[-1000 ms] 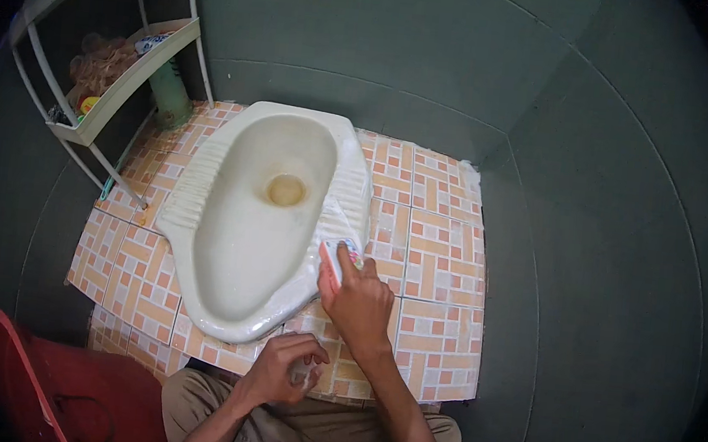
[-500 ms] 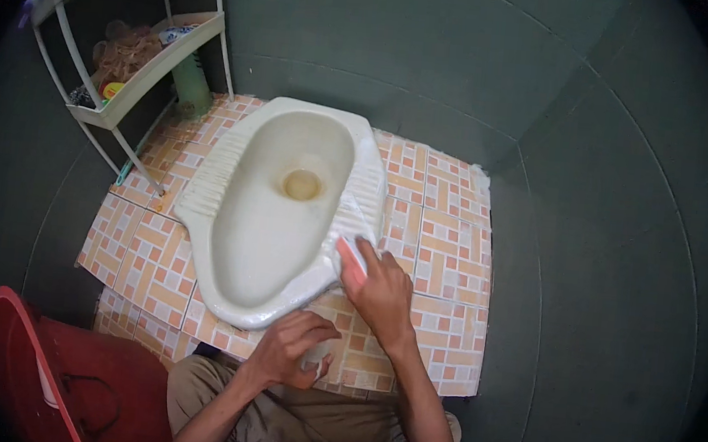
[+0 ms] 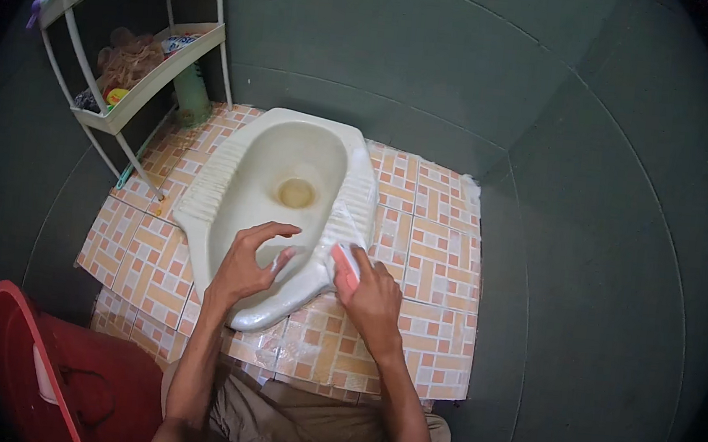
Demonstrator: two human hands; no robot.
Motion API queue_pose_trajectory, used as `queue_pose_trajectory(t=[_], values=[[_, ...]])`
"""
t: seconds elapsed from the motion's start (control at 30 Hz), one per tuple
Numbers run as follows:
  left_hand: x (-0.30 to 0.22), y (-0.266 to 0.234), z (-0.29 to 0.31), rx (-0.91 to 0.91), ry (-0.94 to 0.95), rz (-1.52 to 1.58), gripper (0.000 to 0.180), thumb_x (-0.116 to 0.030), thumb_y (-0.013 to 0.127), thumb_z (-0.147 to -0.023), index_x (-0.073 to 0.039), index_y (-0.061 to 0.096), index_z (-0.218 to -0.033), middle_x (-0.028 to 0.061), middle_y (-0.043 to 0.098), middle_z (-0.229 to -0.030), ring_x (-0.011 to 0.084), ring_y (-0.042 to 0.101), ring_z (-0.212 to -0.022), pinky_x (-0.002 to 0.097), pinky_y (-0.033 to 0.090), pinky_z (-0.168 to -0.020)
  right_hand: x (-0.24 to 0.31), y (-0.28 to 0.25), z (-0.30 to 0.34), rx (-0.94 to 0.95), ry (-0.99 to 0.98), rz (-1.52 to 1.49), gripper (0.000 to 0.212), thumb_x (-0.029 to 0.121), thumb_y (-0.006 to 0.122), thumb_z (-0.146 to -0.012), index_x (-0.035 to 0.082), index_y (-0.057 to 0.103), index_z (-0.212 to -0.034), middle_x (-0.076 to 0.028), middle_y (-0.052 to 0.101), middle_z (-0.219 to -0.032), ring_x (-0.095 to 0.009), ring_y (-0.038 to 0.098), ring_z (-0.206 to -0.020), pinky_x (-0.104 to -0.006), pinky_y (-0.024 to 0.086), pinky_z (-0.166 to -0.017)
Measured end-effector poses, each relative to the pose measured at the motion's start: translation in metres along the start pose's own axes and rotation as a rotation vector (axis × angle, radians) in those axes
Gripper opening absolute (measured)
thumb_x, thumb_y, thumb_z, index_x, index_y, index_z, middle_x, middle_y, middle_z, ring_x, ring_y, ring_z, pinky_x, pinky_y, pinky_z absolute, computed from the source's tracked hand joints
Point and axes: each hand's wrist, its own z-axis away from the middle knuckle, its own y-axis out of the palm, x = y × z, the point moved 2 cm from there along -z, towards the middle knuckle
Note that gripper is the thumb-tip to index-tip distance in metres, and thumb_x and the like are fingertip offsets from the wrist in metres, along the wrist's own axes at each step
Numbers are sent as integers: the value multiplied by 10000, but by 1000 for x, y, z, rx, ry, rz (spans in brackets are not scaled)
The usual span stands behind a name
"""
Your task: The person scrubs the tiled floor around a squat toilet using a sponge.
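Note:
A white squat toilet [image 3: 205, 191] is set in the tiled floor, with ribbed footrests on both sides and yellowish water at the drain. My right hand [image 3: 372, 305] grips a small pink-and-white scrubber [image 3: 345, 266] at the toilet's right edge, just below the right footrest. Whether it has bristles or a sponge face is hidden. Over the near part of the bowl is my left hand [image 3: 242, 266], its thumb and fingers curved and apart. A whitish smear, perhaps foam, shows by its thumb. The toilet's near right rim looks wet and shiny.
A red bucket [image 3: 110, 360] stands at the lower left. Beyond it, a white shelf rack [image 3: 142, 89] holds a mesh puff [image 3: 128, 62] and packets, with a green container [image 3: 191, 93] behind. Dark green walls [image 3: 403, 48] enclose the orange-and-white tiles [image 3: 443, 267].
My left hand has moved up and forward, from in front of the toilet to over its bowl. The right hand keeps its hold on the scrubber, shifting only slightly.

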Motion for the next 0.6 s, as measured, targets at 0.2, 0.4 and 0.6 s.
queue_pose_trajectory(t=[0.2, 0.4, 0.6], values=[[6, -12, -5, -39, 11, -10, 277, -95, 697, -896, -41, 738, -1165, 151, 761, -1122, 306, 713, -1053, 396, 534, -922, -1, -11, 6, 111, 185, 176, 395, 352, 677, -953, 120, 677, -1273, -276, 655, -866, -412, 692, -605, -504, 562, -537], [-2, -8, -11, -36, 9, -27, 247, -91, 697, -891, -29, 749, -1124, 139, 766, -1113, 292, 713, -1031, 386, 532, -910, 9, 26, 5, -54, 30, 125, 442, 368, 676, -963, 168, 638, -1355, -221, 601, -953, -370, 695, -606, -466, 564, -497], [7, -8, -10, -34, 11, -23, 243, -92, 686, -900, -30, 757, -1124, 123, 774, -1100, 272, 715, -1036, 384, 533, -912, 2, 8, 3, 82, 105, 119, 432, 359, 650, -970, 169, 623, -1357, -221, 614, -935, -391, 704, -638, -478, 566, -508]])
